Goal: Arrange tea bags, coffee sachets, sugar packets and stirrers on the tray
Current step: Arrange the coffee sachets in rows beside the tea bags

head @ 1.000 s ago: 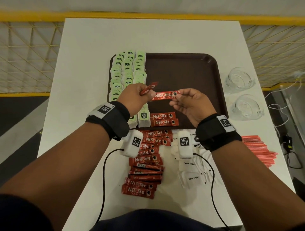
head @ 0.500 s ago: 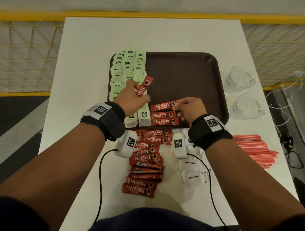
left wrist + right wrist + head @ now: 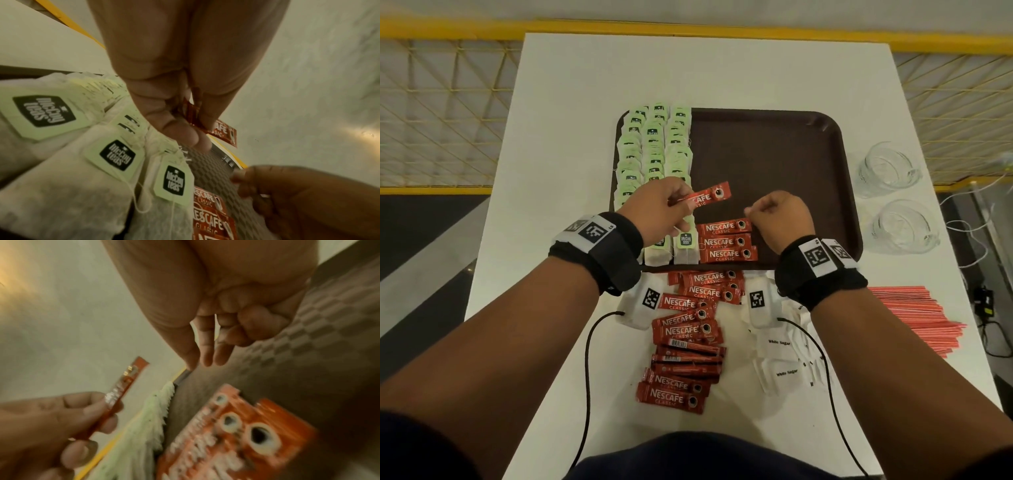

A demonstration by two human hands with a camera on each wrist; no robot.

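Three sachets [image 3: 725, 241] are lying crosswise by the tray's [image 3: 774, 154] near edge; your left hand [image 3: 654, 209] is pinching the fourth sachet [image 3: 707, 198] just beyond them, your right hand [image 3: 779, 219] hovering loosely curled, empty.

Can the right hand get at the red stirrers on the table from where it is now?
Probably yes. The right hand holds nothing and hovers over the dark brown plastic tray; the pile of thin red stirrers lies uncovered on the white table, on that hand's side, nothing between.

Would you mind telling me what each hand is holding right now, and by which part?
The left hand pinches a Nescafe sachet by its plain end, logo end sticking out. The right hand holds nothing, its fingers loosely curled above the tray.
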